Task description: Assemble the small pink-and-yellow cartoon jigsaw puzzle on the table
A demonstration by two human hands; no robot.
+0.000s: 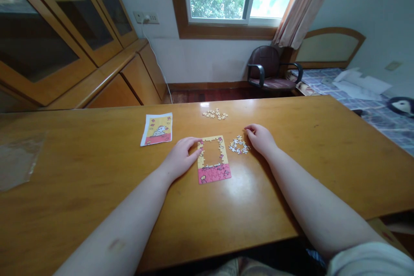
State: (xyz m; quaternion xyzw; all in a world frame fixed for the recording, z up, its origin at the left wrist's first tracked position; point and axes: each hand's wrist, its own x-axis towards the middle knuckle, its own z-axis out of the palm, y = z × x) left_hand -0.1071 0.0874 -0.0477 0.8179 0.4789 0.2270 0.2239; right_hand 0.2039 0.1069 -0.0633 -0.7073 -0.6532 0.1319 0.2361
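Note:
A small jigsaw puzzle [213, 159] lies on the wooden table [97, 189]; its yellow border and pink lower strip are joined and its middle is a bare hole. My left hand [181, 157] rests at the puzzle's left edge, fingers loosely curled, fingertips touching the frame. My right hand [260, 138] lies right of a ring-shaped cluster of loose pieces [239, 145], fingers curled, fingertips at the pile's far side. Whether it pinches a piece is hidden.
A second heap of loose pieces [215, 114] lies farther back. A picture card [157, 129] showing a white animal lies to the left. A clear plastic bag [17, 159] sits at the far left. Beyond the table stand a chair [268, 69], cabinets and a bed.

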